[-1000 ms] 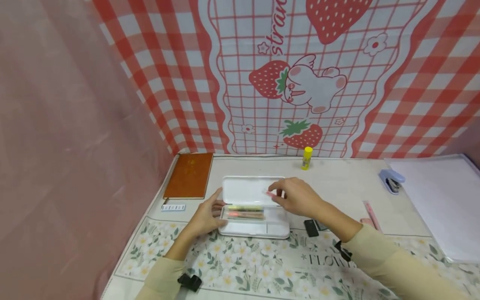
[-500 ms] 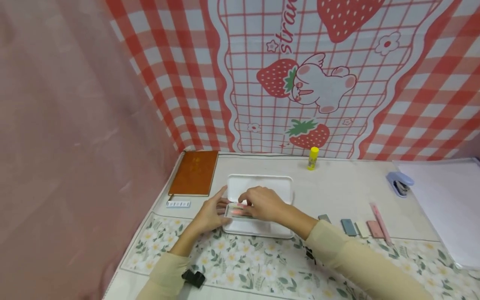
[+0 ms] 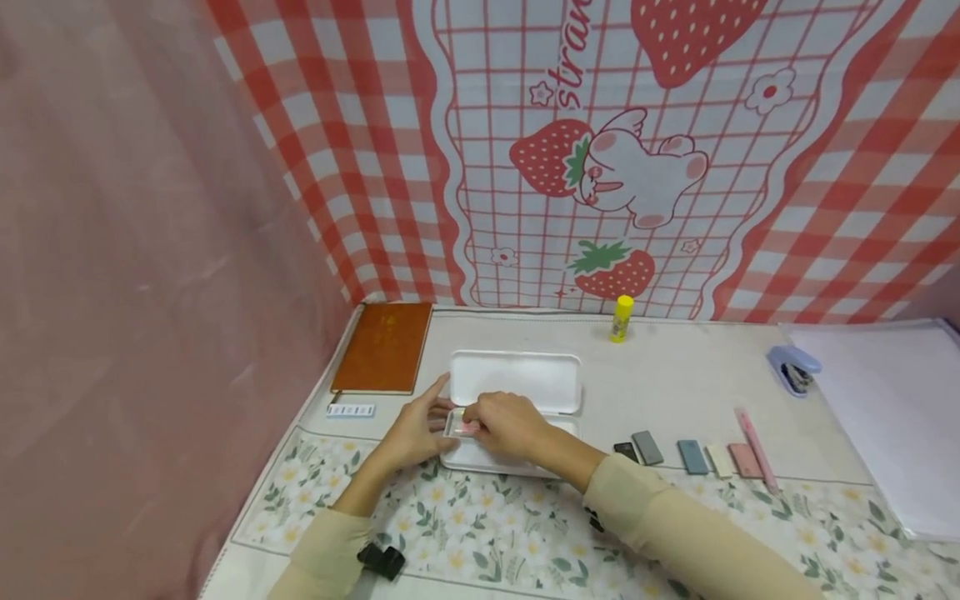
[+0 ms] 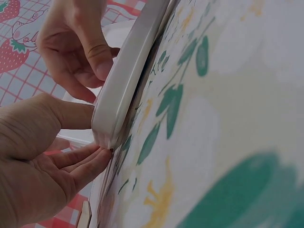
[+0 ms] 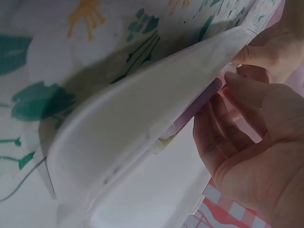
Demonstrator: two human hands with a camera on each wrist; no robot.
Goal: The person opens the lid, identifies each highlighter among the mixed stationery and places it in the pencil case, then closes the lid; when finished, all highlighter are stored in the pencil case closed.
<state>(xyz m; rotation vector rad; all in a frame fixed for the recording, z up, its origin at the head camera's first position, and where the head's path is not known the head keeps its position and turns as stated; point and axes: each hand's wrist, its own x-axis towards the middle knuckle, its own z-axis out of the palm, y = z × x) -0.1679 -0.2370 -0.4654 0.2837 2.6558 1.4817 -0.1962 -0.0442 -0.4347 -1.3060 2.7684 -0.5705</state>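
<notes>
A white pencil case (image 3: 513,382) lies with its lid folded back on the table. My left hand (image 3: 414,429) grips its left end, thumb on the near rim and fingers around the side; the left wrist view shows this hand (image 4: 52,152) on the case wall (image 4: 121,90). Inside the long compartment, my right hand (image 3: 510,425) pinches a pink pen (image 3: 467,427) at the left. From the right wrist, the pens (image 5: 194,107) run along the case under the fingers of this hand (image 5: 251,137). The palm hides most of the pens in the head view.
A brown notebook (image 3: 384,346) and a small blue-and-white piece (image 3: 351,410) lie left. Behind stands a yellow glue stick (image 3: 621,318). Rightward are several small blocks like the blue one (image 3: 692,457), a pink pen-like stick (image 3: 757,450), a stapler (image 3: 793,371) and white sheets (image 3: 885,425).
My right hand has carried the pink pen from over the lid leftward and down into the compartment. The left hand keeps its hold on the case; the head view has shifted slightly.
</notes>
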